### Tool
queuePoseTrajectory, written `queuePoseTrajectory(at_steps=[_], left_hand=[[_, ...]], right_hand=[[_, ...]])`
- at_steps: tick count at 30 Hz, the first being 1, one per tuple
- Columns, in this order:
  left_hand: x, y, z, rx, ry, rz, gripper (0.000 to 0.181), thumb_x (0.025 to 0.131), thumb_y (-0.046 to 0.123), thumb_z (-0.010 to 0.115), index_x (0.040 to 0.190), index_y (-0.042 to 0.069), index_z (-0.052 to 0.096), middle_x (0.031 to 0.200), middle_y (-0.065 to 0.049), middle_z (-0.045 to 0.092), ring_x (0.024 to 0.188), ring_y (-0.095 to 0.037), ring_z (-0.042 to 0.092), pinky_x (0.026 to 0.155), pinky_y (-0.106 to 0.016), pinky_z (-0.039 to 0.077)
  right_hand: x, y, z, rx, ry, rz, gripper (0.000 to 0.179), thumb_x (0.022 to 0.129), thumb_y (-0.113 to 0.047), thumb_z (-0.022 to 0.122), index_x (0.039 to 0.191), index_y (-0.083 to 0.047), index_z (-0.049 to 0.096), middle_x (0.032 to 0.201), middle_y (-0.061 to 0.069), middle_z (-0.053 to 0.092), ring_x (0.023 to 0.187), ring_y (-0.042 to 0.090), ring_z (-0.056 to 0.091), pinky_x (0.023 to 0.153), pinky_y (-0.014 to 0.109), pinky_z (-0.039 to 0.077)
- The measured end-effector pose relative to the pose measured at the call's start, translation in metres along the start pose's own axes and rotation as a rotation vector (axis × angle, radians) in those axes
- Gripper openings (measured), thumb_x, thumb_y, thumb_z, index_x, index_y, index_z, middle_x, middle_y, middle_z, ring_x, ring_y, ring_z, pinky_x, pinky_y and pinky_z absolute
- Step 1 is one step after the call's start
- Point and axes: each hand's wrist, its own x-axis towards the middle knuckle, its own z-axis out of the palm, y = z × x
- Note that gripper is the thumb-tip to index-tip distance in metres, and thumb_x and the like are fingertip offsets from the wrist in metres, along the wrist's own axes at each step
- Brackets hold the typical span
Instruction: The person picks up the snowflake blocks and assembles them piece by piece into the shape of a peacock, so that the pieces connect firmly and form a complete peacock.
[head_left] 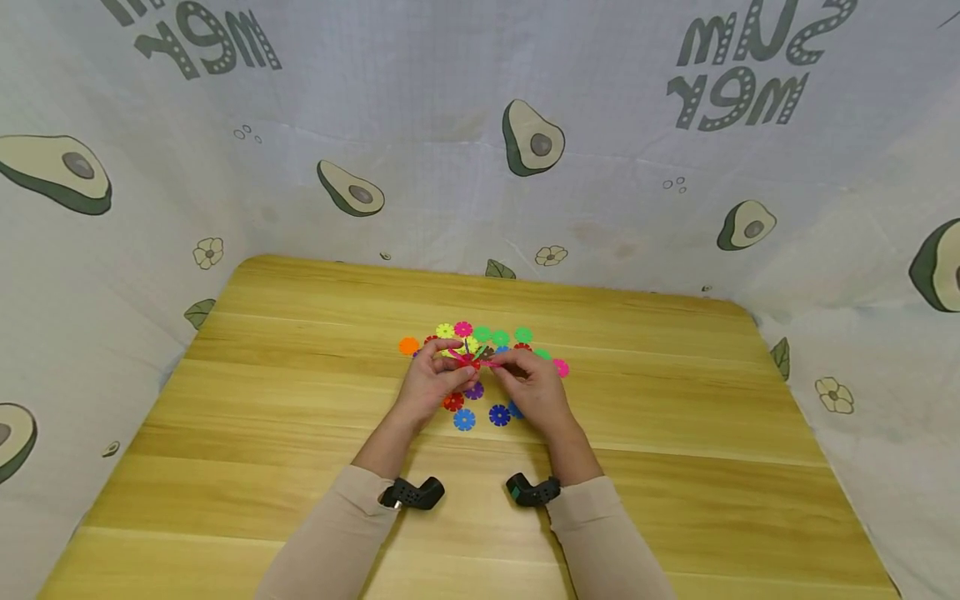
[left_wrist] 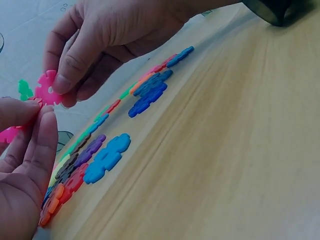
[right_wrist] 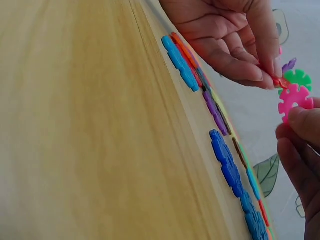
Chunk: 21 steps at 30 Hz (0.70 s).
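My left hand [head_left: 429, 385] holds a red notched plastic disc [right_wrist: 281, 83] between thumb and fingers. Other discs stick out from that red one, among them a green disc [right_wrist: 300, 79] and a purple disc [right_wrist: 289, 65]. From the other side, my right hand [head_left: 537, 390] pinches a pink disc [left_wrist: 48, 88] by thumb and fingertips, its edge right at the red disc. Both hands are raised above the table, close together over loose discs. The fingers hide part of the joined piece.
Loose notched discs lie flat on the wooden table [head_left: 300, 417] around and below the hands, including a light blue disc [head_left: 464, 419], a dark blue disc [head_left: 499, 415] and an orange disc [head_left: 408, 346]. A patterned white curtain [head_left: 450, 150] hangs behind the table.
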Motion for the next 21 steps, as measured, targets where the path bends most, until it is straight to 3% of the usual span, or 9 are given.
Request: queuePoseTrajectory(at_steps=[4, 10, 15, 21], left_hand=[[0.0002, -0.0017, 0.0000, 0.090, 0.011, 0.038, 0.046, 0.090, -0.006, 0.070, 0.132, 0.004, 0.053, 0.084, -0.004, 0.066, 0.077, -0.018, 0.073, 0.073, -0.024, 0.064], [-0.0004, -0.0030, 0.0001, 0.186, 0.018, 0.066, 0.047, 0.089, -0.004, 0.073, 0.131, 0.007, 0.055, 0.085, -0.004, 0.067, 0.079, -0.017, 0.072, 0.073, -0.021, 0.062], [-0.0016, -0.0025, 0.0002, 0.206, 0.014, 0.068, 0.049, 0.090, -0.002, 0.073, 0.134, 0.007, 0.053, 0.083, -0.003, 0.065, 0.076, -0.013, 0.070, 0.073, -0.020, 0.061], [-0.0016, -0.0001, -0.0019, 0.181, 0.035, 0.071, 0.049, 0.092, -0.003, 0.071, 0.136, 0.006, 0.052, 0.085, -0.003, 0.064, 0.078, -0.014, 0.071, 0.075, -0.023, 0.063]], right_hand=[[0.0003, -0.0002, 0.0001, -0.041, 0.016, -0.077, 0.010, 0.090, -0.001, 0.075, 0.097, -0.007, 0.080, 0.104, 0.009, 0.077, 0.101, 0.027, 0.073, 0.087, 0.032, 0.063], [0.0001, 0.0013, 0.0021, -0.039, 0.016, -0.134, 0.009, 0.089, -0.002, 0.077, 0.095, -0.007, 0.081, 0.105, 0.009, 0.078, 0.102, 0.027, 0.073, 0.086, 0.025, 0.062], [-0.0006, 0.0021, 0.0014, -0.030, 0.011, -0.112, 0.009, 0.089, -0.003, 0.077, 0.095, -0.007, 0.081, 0.105, 0.009, 0.078, 0.102, 0.026, 0.074, 0.086, 0.024, 0.062], [-0.0007, 0.0035, -0.0056, -0.067, 0.008, -0.002, 0.009, 0.091, -0.005, 0.076, 0.097, -0.010, 0.080, 0.106, 0.007, 0.077, 0.101, 0.026, 0.072, 0.088, 0.033, 0.062]])
